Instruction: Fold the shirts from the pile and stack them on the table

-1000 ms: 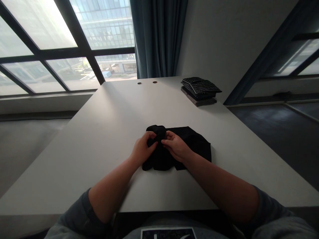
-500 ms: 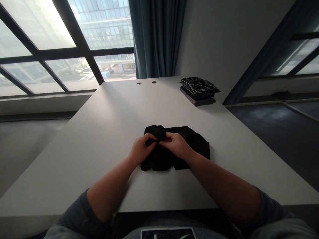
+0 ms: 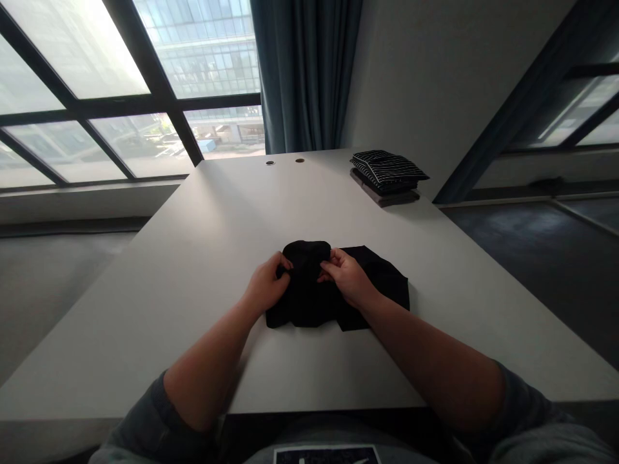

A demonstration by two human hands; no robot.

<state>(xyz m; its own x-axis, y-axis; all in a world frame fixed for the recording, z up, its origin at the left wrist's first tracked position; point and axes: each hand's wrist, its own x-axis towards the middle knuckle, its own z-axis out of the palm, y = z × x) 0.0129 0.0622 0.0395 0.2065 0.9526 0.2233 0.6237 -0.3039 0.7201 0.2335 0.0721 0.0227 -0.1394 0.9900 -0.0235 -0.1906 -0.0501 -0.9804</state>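
Observation:
A black cloth garment [image 3: 309, 296] lies bunched and partly folded near the front of the white table [image 3: 184, 277]; its exact kind cannot be made out. My left hand [image 3: 268, 280] pinches the garment at its left side, thumb and fingers closed on the fabric. On the other side of the raised part, my right hand [image 3: 345, 274] grips the cloth between thumb and fingers. Between both hands the fabric is spread and stands slightly up. The garment's right part lies flatter under my right wrist.
At the far right corner of the table sits a stack of folded cloths [image 3: 389, 174], a striped black one on top. Two round cable holes [image 3: 300, 160] are set by the back edge. Beyond are a blue curtain [image 3: 309, 77] and a large window [image 3: 207, 129].
My hands have moved apart, the left one to the left and the right one slightly to the right. The bunched black fabric between them has spread wider.

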